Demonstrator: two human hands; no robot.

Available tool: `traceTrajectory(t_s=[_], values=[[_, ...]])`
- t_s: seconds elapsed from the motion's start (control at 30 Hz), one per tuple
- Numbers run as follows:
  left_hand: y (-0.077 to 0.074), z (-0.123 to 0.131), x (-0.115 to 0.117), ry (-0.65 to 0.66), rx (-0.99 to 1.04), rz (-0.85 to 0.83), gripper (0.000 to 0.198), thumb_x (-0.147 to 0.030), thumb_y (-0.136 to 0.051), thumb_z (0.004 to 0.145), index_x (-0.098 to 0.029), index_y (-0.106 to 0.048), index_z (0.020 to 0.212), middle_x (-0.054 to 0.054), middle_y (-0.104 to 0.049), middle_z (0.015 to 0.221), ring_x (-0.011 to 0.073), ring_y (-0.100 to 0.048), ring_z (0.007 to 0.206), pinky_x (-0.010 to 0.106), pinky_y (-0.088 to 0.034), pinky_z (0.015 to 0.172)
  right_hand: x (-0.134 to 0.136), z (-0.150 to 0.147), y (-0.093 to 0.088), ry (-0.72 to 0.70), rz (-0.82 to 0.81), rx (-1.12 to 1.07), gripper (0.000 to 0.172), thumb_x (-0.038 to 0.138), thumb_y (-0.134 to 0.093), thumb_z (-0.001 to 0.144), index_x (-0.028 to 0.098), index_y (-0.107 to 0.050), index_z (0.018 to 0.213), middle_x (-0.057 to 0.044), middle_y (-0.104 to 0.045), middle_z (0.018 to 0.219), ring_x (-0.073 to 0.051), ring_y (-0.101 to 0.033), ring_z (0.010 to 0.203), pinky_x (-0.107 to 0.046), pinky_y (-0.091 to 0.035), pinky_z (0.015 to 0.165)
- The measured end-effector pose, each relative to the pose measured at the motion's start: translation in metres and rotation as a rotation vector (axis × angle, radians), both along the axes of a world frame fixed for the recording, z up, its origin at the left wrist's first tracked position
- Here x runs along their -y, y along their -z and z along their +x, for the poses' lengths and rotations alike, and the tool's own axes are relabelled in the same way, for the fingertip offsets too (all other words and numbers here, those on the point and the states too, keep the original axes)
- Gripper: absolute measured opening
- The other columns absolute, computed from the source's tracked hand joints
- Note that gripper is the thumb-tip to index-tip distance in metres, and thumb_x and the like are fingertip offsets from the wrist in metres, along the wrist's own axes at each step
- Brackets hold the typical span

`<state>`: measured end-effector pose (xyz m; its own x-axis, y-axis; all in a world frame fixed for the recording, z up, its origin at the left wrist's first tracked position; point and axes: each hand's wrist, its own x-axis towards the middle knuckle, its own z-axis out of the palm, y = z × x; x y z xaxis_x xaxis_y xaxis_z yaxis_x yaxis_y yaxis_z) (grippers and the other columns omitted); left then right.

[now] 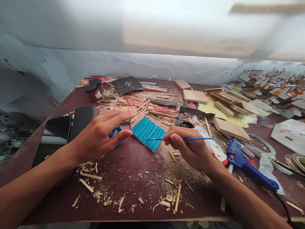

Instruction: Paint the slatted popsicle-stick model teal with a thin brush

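Note:
My right hand [188,144] is closed around a thin blue paintbrush [197,138]. The bristle tip rests on a ridged panel [149,132] coated in turquoise paint. This panel is one side of a small model made of wooden sticks; its bare stick side [140,115] rises behind. My left hand [105,128] steadies the model at its left edge, thumb near the panel's corner and a fingertip at the bare sticks. Partly hidden behind that hand stands a jar of blue paint [115,135].
Wood shavings [107,198] and stick offcuts litter the dark red table [133,165]. A blue glue gun [247,165] lies at right, near wooden blocks [231,127]. At left are a black phone [53,136] and a dark case [83,119]. Dark-lidded jars [92,92] stand behind.

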<state>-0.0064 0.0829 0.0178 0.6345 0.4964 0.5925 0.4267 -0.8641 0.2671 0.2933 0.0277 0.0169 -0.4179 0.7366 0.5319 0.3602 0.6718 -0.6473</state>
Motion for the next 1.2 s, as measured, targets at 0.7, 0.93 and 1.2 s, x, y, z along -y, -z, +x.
traceTrajectory(t_s=[0.7,0.93,1.2], values=[[0.0,0.001,0.001,0.014,-0.001,0.009,0.05,-0.053,-0.05,0.112,-0.016,-0.059,0.146,0.012,-0.07,0.145,0.0235,-0.065,0.137,0.039,-0.052,0.115,-0.007,0.008,0.003,0.307,-0.019,0.052,0.039,0.04,-0.053,0.111,0.019,-0.07,0.083,0.001,-0.06,0.066,-0.012,-0.055,0.06,-0.029,-0.043,0.058],[0.0,0.001,0.001,0.017,0.0,0.017,0.049,-0.051,-0.05,0.113,-0.016,-0.06,0.145,0.012,-0.07,0.144,0.0234,-0.065,0.137,0.038,-0.051,0.115,-0.007,0.008,0.007,0.201,0.017,0.066,0.023,0.031,-0.057,0.11,0.021,-0.077,0.104,-0.005,-0.077,0.093,-0.015,-0.069,0.08,-0.031,-0.054,0.071],[-0.001,0.002,0.001,0.018,-0.007,0.02,0.05,-0.052,-0.047,0.113,-0.014,-0.061,0.142,0.013,-0.072,0.141,0.0233,-0.066,0.136,0.038,-0.052,0.115,-0.013,0.009,0.015,0.307,0.091,0.112,0.019,0.022,-0.058,0.109,0.02,-0.076,0.112,-0.008,-0.078,0.103,-0.018,-0.071,0.093,-0.034,-0.056,0.081]])
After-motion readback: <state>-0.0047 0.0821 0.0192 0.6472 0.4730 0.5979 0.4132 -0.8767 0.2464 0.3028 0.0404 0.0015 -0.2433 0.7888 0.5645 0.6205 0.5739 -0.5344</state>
